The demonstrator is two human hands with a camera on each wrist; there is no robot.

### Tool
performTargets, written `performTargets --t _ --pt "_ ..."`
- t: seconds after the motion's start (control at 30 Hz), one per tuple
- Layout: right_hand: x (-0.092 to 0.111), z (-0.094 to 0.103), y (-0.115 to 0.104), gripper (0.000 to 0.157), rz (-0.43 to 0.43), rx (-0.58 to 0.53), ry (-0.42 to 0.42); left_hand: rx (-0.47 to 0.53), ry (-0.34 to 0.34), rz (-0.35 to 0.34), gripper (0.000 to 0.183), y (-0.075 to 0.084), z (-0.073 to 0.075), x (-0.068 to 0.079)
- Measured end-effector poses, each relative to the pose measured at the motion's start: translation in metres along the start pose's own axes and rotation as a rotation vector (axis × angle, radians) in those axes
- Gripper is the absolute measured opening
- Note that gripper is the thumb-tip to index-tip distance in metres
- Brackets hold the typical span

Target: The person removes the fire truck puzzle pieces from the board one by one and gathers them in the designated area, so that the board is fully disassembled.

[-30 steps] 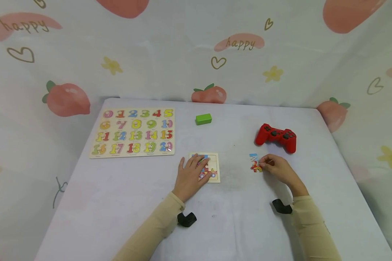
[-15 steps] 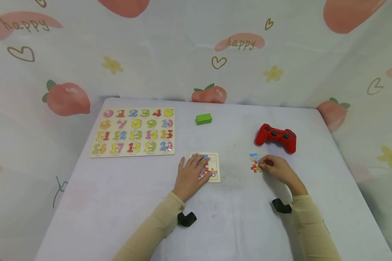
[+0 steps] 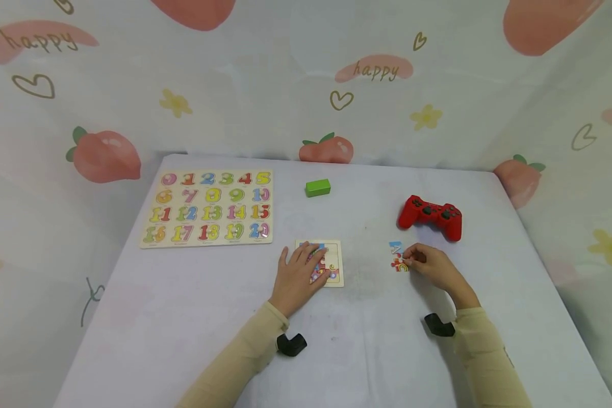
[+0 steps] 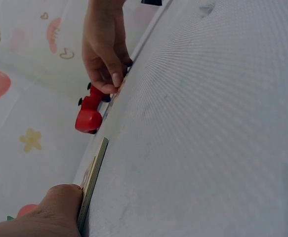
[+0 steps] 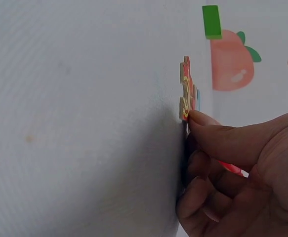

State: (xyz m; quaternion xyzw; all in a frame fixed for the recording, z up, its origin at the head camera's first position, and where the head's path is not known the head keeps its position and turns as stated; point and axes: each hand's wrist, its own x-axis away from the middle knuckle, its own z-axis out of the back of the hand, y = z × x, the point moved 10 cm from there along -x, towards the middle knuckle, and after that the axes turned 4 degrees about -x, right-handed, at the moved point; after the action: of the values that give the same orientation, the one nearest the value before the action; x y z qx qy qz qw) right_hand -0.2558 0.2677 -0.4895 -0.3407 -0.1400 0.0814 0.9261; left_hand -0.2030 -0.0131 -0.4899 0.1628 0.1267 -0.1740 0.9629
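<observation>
The left hand [image 3: 294,279] is resting, fingers spread, on the puzzle board [image 3: 334,250], seemingly steadying it. Farther right, the right hand [image 3: 434,267] is pinching the red puzzle piece [image 5: 186,91] by its right edge, apparently for control. At the white table's [image 3: 367,351] far side, a peach-printed cloth [image 3: 265,96] is hanging.

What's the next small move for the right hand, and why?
Probably lift the red puzzle piece off the table: the right hand touches its edge, the left hand rests on the puzzle board, and the board's upper right, in the head view, shows bare wood.
</observation>
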Motion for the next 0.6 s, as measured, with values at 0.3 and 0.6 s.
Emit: performTargets --t 0.3,0.6 --pt "0.004 0.004 -0.009 0.014 -0.004 -0.003 -0.011 -0.004 -0.006 0.003 0.053 0.000 -0.001 0.001" --pt "0.008 -0.006 -0.054 0.009 0.150 -0.041 0.017 0.034 -0.033 -0.024 0.053 -0.003 -0.003 0.000"
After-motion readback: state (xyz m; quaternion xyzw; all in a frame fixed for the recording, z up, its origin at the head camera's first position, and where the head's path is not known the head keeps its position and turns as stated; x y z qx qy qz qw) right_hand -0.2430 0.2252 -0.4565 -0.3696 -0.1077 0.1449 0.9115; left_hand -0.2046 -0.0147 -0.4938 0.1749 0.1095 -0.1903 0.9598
